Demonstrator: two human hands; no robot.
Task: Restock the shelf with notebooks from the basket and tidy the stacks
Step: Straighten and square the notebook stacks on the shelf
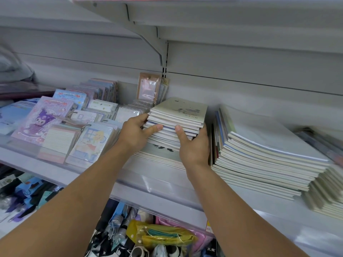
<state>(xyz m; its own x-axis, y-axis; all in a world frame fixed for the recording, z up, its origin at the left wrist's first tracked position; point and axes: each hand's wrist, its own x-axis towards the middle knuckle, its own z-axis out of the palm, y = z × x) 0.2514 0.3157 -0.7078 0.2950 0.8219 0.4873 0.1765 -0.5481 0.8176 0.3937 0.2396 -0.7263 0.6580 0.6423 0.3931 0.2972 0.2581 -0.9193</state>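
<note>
Notebooks [178, 117] gripped between both outstretched hands [194, 145].

You've got two hands [138, 131] up, three notebook stacks [178, 117] on one shelf [157, 184], one yellow pouch [161, 236] below.

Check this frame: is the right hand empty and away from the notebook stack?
No: the right hand grips the right side of the small notebook stack, thumb on its front edge, while the left hand holds its left side.
</note>
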